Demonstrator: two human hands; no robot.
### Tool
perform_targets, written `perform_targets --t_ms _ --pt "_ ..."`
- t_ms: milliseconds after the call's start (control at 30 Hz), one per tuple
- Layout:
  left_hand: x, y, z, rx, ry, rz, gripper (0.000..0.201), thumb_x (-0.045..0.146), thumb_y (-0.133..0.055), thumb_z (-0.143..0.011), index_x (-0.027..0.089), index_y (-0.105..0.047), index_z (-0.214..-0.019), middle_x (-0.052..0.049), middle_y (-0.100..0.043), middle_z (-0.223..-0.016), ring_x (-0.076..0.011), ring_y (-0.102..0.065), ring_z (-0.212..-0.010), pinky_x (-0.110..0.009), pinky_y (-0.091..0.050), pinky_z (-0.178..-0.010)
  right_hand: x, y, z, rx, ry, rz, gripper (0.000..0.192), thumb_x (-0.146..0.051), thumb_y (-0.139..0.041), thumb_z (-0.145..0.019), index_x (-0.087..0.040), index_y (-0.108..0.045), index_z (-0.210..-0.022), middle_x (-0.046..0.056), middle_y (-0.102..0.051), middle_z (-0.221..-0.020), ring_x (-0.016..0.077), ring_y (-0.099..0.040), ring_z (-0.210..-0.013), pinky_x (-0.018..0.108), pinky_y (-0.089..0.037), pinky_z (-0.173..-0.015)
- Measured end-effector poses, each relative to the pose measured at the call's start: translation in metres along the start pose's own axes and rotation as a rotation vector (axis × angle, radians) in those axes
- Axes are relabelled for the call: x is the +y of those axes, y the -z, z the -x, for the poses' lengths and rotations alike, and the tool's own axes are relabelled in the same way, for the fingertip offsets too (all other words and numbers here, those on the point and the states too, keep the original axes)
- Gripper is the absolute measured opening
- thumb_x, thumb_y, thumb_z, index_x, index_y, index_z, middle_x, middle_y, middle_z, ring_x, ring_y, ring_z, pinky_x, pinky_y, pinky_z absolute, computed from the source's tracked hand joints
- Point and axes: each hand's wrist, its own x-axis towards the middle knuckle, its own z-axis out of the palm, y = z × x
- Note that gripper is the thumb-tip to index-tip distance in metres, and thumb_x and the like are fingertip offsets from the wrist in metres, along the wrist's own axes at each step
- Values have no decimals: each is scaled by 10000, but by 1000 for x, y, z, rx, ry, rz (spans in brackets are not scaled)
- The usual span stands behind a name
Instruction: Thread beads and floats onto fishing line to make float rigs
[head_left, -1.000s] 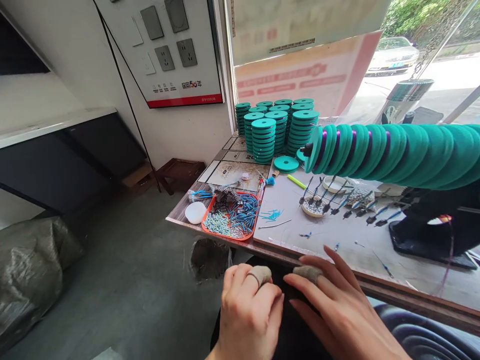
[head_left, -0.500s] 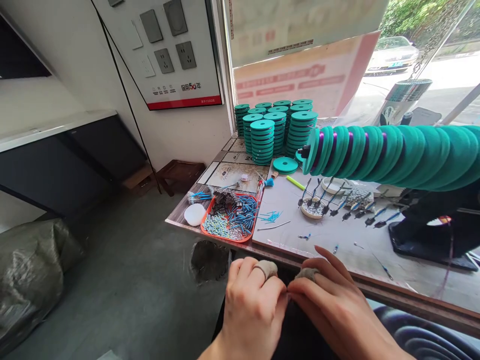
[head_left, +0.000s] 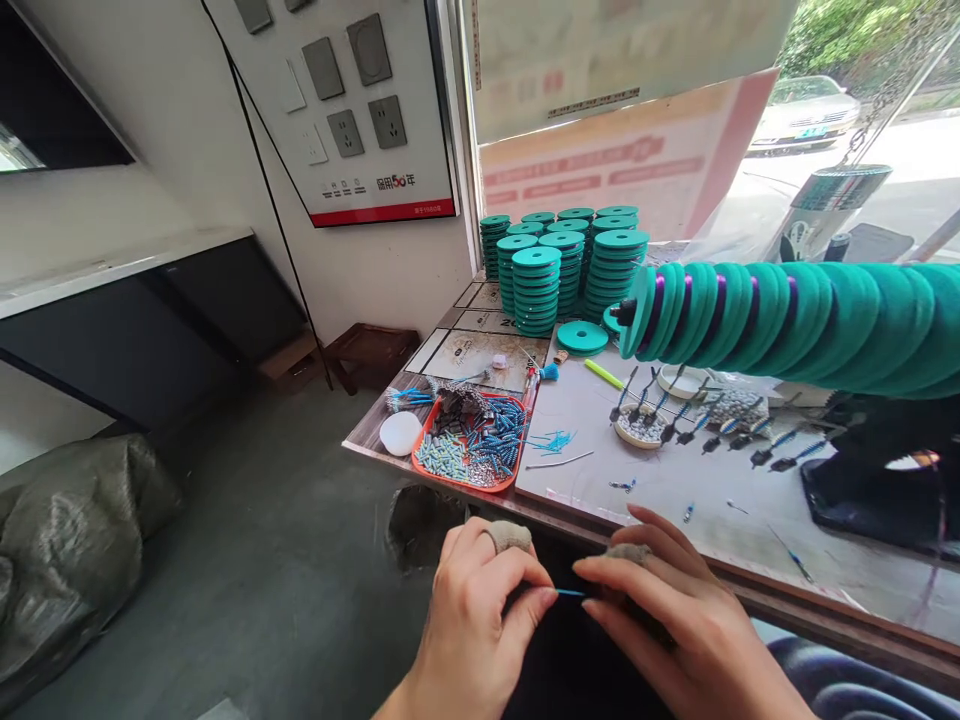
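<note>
Blue thread stretches taut between your hands, just in front of the desk edge. Your left hand pinches one end between thumb and forefinger; your right hand grips the other. Beyond them on the desk sits an orange tray of blue pieces.
</note>
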Motion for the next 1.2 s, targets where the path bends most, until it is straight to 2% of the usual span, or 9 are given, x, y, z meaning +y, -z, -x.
perform_targets --t_ms 233,367,433,533,800,933,1067,1100,1200 --pt "-7 14 -6 14 1 12 87 157 -643 -784 191 -651 -704 -26 -626 -776 -196 -549 -798 -323 -438 -723 -5 -3 -17 -1 23 -35 142 -120 -487 -871 -224 -569 -820 -29 -622 -644 166 -582 -714 359 -407 -870" --pt "-30 29 -40 18 37 -200 126 165 -658 -774 230 -692 -876 -37 -643 -904 -221 -543 -911 -372 -414 -826 -1 -5 -20 -2 -48 -36 104 -167 -497 -882 -225 -569 -835 6 -622 -722 185 -568 -768 338 -454 -746" --pt "-41 31 -60 -50 37 -402 111 155 -638 -781 220 -707 -839 -54 -643 -893 -248 -537 -919 -406 -400 -819 1 -5 -20 4 -58 -32 97 -179 -504 -881 -226 -574 -834 11 -613 -726 187 -564 -771 316 -460 -690" --pt "-50 28 -81 -129 18 -463 76 141 -664 -744 201 -702 -716 -52 -642 -804 -261 -541 -868 -416 -390 -780 3 -6 -19 7 -51 -29 92 -170 -506 -875 -221 -573 -840 7 -599 -706 182 -554 -747 312 -454 -686" --pt "-49 25 -84 -137 4 -407 114 91 -580 -779 177 -613 -712 -40 -612 -733 -239 -518 -787 -379 -360 -726 5 -6 -16 20 -89 -16 86 -187 -501 -882 -227 -559 -833 -13 -588 -666 172 -544 -687 323 -436 -699" --pt "-45 30 -83 -67 24 -278 183 44 -494 -802 181 -575 -713 -16 -592 -688 -200 -514 -705 -340 -370 -694 2 -8 -17 72 -104 9 107 -179 -493 -874 -221 -551 -795 -19 -595 -651 163 -548 -653 323 -423 -696" --pt "-33 26 -65 25 90 -48 127 95 -546 -799 181 -584 -713 -4 -635 -710 -159 -571 -699 -268 -428 -668 1 -8 -13 115 -82 68 91 -171 -511 -857 -222 -542 -789 -29 -594 -638 159 -550 -628 335 -392 -749" --pt "-29 21 -57 46 128 62 84 136 -576 -795 180 -595 -726 -1 -647 -712 -147 -585 -686 -242 -444 -644 1 -7 -11 122 -65 84 74 -168 -524 -848 -221 -545 -802 -29 -600 -647 158 -555 -628 338 -384 -772" --pt "-21 1 -31 137 404 819 130 199 -732 -665 172 -641 -753 16 -655 -666 -120 -588 -641 -204 -452 -621 -1 -8 -6 143 -20 118 63 -152 -549 -829 -214 -556 -831 -20 -622 -678 158 -564 -629 346 -360 -829"
